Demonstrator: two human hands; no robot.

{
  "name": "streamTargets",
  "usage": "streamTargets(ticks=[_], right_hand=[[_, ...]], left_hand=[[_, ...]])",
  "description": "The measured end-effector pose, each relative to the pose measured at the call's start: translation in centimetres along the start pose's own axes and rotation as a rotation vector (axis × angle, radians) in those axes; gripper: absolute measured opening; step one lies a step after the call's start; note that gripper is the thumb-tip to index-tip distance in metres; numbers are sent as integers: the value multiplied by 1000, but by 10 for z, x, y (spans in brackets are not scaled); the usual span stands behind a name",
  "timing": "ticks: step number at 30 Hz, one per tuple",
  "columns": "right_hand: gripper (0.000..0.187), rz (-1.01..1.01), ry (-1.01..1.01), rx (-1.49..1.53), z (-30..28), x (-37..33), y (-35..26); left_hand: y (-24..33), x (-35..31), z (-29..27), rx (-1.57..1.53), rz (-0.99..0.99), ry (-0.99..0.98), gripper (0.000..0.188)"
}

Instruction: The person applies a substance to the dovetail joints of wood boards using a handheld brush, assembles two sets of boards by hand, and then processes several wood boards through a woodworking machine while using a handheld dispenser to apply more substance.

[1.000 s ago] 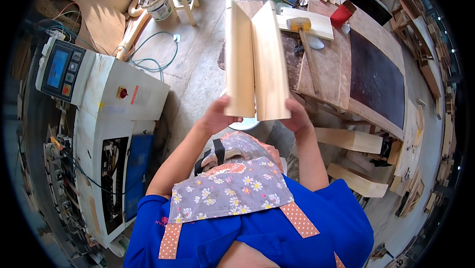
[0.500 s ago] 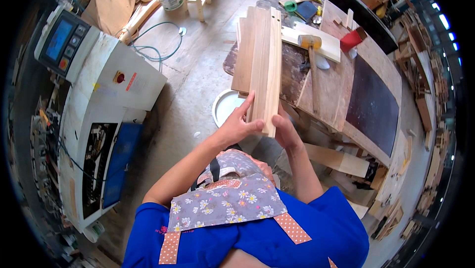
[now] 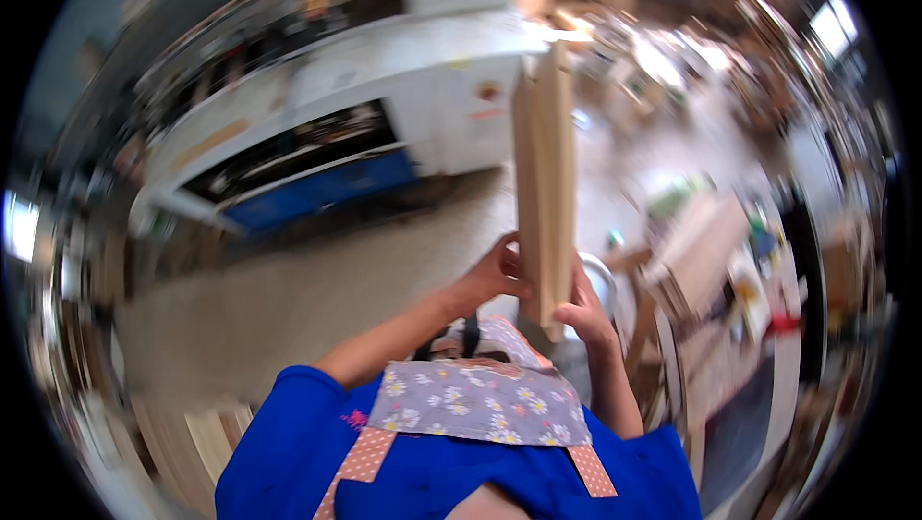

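Note:
A pair of long, pale wooden boards (image 3: 547,174) stands nearly upright in front of me, pressed together, their lower ends near my apron. My left hand (image 3: 495,275) grips their left side close to the bottom, fingers partly hidden behind the wood. On the other side, my right hand (image 3: 582,309) holds the lower right edge with its thumb across the near face. To the right, a stack of similar boards (image 3: 699,241) lies at the end of the workbench, blurred by motion.
A long white machine (image 3: 327,64) with blue lower panels (image 3: 317,189) spans the upper left. The cluttered workbench (image 3: 706,352) stands at right, with a red object (image 3: 783,325) on it. A white bucket (image 3: 602,285) sits behind my right hand. Planks (image 3: 206,438) lie at lower left.
My view has swung left, so the machine now fills the upper left and the workbench has shifted rightward. Both hands have carried the boards away from the stack, which stays at the bench.

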State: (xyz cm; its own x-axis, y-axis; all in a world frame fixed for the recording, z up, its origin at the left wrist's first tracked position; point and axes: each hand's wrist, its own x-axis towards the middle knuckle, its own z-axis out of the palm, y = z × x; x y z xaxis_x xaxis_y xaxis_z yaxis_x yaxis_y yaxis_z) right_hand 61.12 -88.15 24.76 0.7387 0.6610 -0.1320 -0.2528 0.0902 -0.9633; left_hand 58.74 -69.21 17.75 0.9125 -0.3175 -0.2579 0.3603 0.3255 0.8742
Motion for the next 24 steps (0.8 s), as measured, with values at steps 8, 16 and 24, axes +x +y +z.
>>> streamTargets(ticks=[8,16,24], right_hand=[[101,161,-493,48,194,117,44],[99,210,-826,10,339,202,62],[94,381,-808,130,411,327,74]], left_hand=[[14,-175,-138,-218,312,554,83],[30,-290,-239,-391,386,826,76],[72,-306,-363,-462,565,914,70]])
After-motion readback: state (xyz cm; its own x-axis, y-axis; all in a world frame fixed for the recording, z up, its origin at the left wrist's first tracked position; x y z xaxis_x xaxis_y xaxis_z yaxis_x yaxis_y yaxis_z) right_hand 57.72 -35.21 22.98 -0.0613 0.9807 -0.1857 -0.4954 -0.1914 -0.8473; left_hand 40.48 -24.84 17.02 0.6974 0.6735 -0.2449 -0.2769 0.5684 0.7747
